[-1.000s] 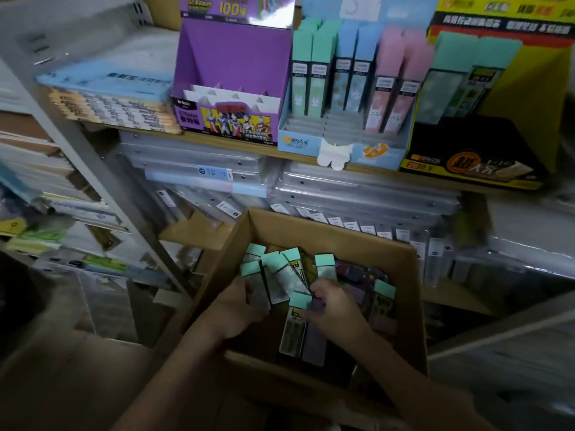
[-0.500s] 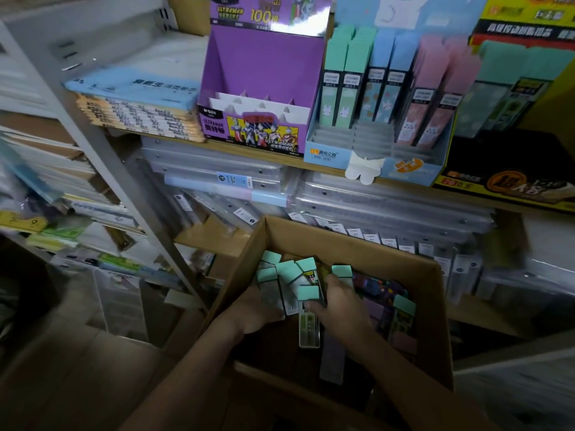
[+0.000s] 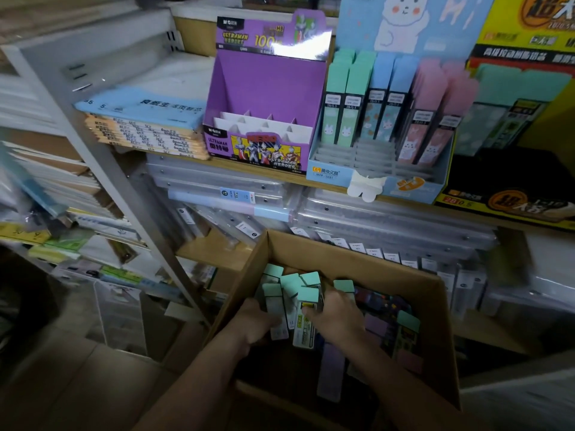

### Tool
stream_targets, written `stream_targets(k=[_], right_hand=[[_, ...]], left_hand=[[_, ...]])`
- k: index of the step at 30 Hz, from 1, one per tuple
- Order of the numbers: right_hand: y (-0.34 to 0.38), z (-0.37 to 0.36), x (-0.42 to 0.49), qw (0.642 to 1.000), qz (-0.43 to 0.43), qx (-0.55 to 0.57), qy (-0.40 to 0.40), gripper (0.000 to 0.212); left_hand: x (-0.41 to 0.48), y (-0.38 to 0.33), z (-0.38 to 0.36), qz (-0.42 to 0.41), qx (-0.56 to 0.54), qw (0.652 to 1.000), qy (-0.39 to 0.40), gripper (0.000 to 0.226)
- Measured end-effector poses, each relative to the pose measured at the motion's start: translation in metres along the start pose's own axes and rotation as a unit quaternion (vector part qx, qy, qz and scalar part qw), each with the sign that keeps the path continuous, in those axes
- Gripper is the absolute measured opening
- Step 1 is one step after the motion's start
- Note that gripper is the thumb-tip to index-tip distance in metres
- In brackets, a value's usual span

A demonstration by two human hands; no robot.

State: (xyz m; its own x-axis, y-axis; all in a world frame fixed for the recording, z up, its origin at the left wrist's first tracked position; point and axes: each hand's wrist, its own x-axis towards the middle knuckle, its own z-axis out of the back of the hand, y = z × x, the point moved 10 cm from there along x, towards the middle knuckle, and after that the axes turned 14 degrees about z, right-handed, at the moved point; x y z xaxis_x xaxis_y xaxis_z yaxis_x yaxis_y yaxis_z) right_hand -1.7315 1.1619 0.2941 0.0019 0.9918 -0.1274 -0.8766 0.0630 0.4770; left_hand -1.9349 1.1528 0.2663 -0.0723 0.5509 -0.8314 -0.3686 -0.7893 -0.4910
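While I am gathering packs (image 3: 291,284) in the box (image 3: 351,253):
Left hand (image 3: 258,321): gripping the bunch.
Right hand (image 3: 339,315): pinching one pack (image 3: 304,332) beside it.
Next: probably lifting the bunch out, calling for a firm grip.

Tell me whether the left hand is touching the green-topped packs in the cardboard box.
Touching. The head view shows the left hand gripping the green-topped packs, curled round them; the right hand holds them too.
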Motion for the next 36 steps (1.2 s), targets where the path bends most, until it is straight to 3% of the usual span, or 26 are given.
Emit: stream_targets(k=[9, 14, 17, 21, 24, 29, 36], right_hand=[[0.003, -0.006, -0.001, 0.995, -0.003, 0.095, -0.003, 0.037], [0.003, -0.010, -0.001, 0.990, -0.015, 0.138, -0.007, 0.048], [0.004, -0.015, -0.001, 0.985, -0.014, 0.170, 0.019, 0.055], [0.004, -0.022, -0.004, 0.969, -0.015, 0.244, 0.035, 0.019], [0.004, -0.024, -0.008, 0.958, -0.019, 0.282, 0.055, 0.009], [-0.002, -0.016, -0.015, 0.937, -0.044, 0.345, 0.041, 0.016], [-0.008, -0.005, -0.023, 0.903, -0.053, 0.426, 0.020, 0.016]], left_hand=[[-0.004, -0.001, -0.006, 0.000, 0.012, 1.000, 0.019, 0.036], [-0.004, 0.000, -0.008, -0.014, 0.039, 0.999, 0.007, 0.031], [-0.004, -0.001, -0.009, -0.012, 0.059, 0.998, 0.010, 0.046], [-0.004, -0.003, -0.013, -0.017, 0.039, 0.998, 0.039, 0.054], [-0.006, -0.002, -0.022, -0.009, 0.030, 0.997, 0.073, 0.049], [-0.010, -0.004, -0.036, 0.003, -0.060, 0.990, 0.125, 0.049], [-0.023, -0.018, -0.040, -0.060, -0.101, 0.988, 0.102, 0.032]])
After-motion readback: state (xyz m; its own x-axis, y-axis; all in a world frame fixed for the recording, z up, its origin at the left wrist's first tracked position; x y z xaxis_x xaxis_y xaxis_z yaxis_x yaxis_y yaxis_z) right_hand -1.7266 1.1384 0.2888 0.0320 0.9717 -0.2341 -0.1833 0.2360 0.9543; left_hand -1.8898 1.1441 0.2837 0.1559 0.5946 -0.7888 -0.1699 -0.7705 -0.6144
